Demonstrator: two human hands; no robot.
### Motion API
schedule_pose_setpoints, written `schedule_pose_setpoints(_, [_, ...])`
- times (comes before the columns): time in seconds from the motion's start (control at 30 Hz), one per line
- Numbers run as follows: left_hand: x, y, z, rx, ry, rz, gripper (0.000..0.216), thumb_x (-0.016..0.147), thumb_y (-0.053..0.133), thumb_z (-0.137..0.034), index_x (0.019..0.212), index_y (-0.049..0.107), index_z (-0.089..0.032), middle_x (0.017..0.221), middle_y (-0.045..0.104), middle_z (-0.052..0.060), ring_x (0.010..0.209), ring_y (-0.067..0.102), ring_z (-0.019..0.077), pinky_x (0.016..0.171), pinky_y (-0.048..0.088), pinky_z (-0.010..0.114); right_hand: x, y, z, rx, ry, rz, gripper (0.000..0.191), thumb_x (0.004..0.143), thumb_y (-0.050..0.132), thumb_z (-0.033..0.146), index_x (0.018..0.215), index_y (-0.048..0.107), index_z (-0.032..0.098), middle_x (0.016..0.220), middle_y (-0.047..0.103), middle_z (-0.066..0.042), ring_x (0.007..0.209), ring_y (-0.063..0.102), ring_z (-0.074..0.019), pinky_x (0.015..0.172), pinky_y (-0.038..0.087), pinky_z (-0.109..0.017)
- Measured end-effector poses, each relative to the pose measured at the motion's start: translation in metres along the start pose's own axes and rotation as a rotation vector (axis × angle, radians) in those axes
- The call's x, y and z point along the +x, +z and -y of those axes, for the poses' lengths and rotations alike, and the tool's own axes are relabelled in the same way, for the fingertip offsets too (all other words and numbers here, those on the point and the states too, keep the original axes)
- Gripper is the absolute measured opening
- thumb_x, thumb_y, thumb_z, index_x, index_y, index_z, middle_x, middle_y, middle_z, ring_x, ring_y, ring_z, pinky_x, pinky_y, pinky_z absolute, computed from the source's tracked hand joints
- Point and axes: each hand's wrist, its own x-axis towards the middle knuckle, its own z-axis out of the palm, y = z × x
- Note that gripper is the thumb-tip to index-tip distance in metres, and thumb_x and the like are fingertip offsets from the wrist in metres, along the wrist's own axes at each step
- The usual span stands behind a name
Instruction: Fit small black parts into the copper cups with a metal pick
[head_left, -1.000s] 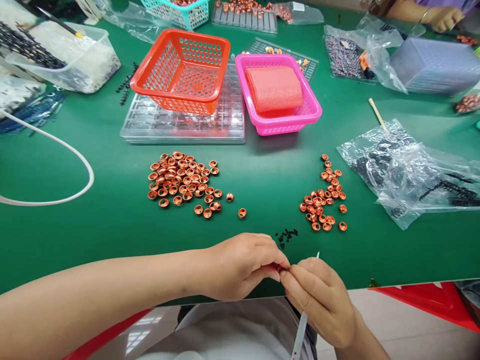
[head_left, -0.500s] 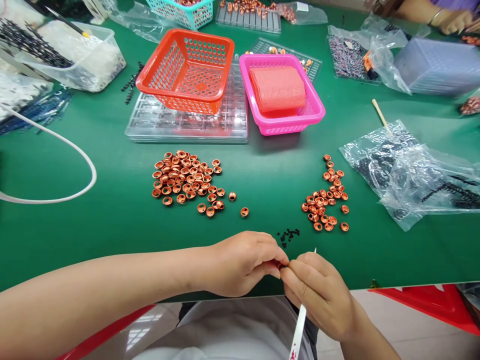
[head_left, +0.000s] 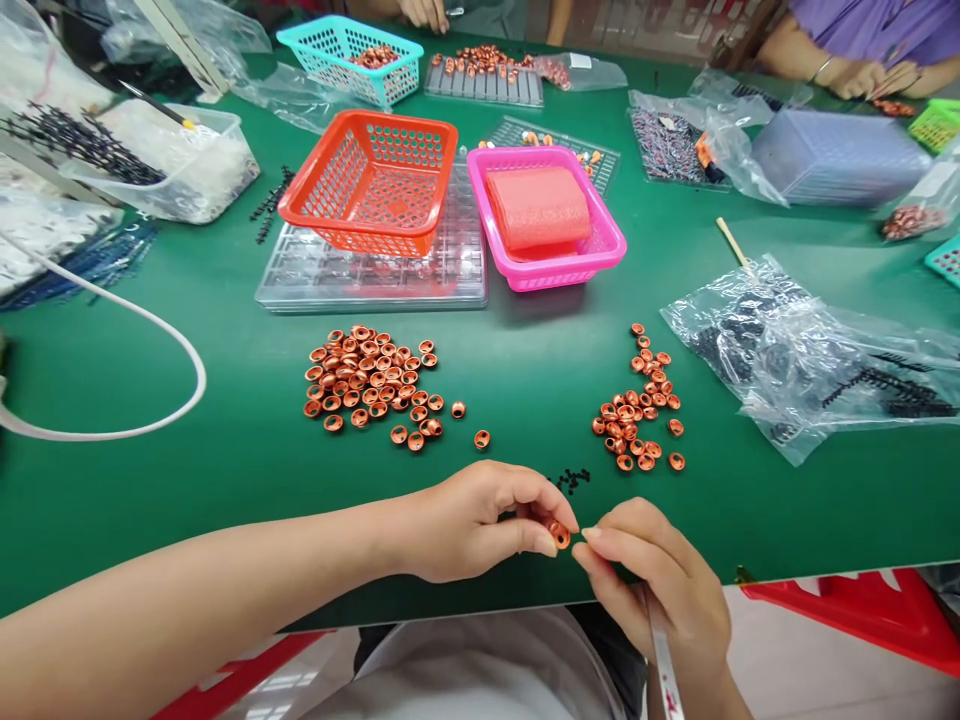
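My left hand (head_left: 487, 525) pinches a small copper-coloured cup-shaped piece (head_left: 559, 535) with a hole in it, between thumb and fingers, just above the table's near edge. Close beside it on the right is my right hand (head_left: 660, 570), its thumb and forefinger tips near the piece but apart from it. A slim white tool (head_left: 664, 660) with red marks is tucked in the right hand's other fingers; its upper end is hidden. Tiny black bits (head_left: 574, 480) lie just beyond my hands. Similar copper pieces form a larger pile (head_left: 364, 375) to the left and a smaller pile (head_left: 637, 415) to the right.
A red basket (head_left: 367, 240) sits on clear compartment trays (head_left: 300, 290), next to a pink basket (head_left: 607, 250) holding pink foam. Clear plastic bags (head_left: 795, 350) with black parts lie right. A white cable loop (head_left: 191, 390) is at left. Other people's hands (head_left: 862, 78) show at the far side.
My right hand has drawn slightly right, away from my left, and the white tool has swung lower into its palm. The copper piece now shows in my left fingers. The view has tilted up.
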Motion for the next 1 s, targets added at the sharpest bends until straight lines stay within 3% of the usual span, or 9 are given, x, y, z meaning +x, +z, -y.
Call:
schedule_pose_setpoints(0.1, [-0.0006,-0.0003,0.0006,-0.054,-0.026,0.0,0.017,0.086,0.055,-0.016,0.098,0.064,-0.01,0.09,0.066,0.007,0.077,0.058,0.0127,0.071,0.048,0.021,-0.0018,0.0007,0.0006,0.001,0.019,-0.07,0.044,0.075,0.064,-0.008,0.112,0.059,0.017,0.088,0.062,-0.005,0.075,0.057,-0.0147,0.062,0.049,-0.029])
schedule_pose_setpoints(0.4, [-0.0005,-0.0015,-0.0001,0.024,-0.021,-0.008,0.017,0.087,0.055,-0.017,0.099,0.066,-0.013,0.089,0.066,0.005,0.076,0.058,0.0124,0.07,0.047,0.021,0.0005,0.0013,0.0011,-0.024,0.006,-0.052,0.044,0.076,0.064,-0.007,0.111,0.059,0.017,0.085,0.063,-0.005,0.072,0.055,-0.0149,0.06,0.047,-0.029])
schedule_pose_setpoints(0.63, [-0.0009,0.0015,0.0021,0.072,0.047,-0.016,0.016,0.088,0.055,-0.016,0.1,0.065,-0.012,0.091,0.067,0.006,0.08,0.06,0.0131,0.073,0.048,0.021,-0.0039,0.0,-0.0034,-0.134,-0.068,0.125,0.033,0.082,0.062,0.001,0.111,0.059,0.017,0.089,0.063,-0.006,0.077,0.054,-0.0158,0.065,0.046,-0.031])
schedule_pose_setpoints(1.0, [-0.0022,0.004,0.0076,0.228,0.14,-0.033,0.015,0.089,0.052,-0.014,0.099,0.064,-0.014,0.087,0.066,0.007,0.078,0.061,0.0143,0.072,0.05,0.023,-0.0033,0.0025,-0.007,-0.193,-0.164,0.187,0.031,0.083,0.06,0.0,0.111,0.059,0.012,0.088,0.065,-0.008,0.073,0.055,-0.0169,0.062,0.046,-0.032])
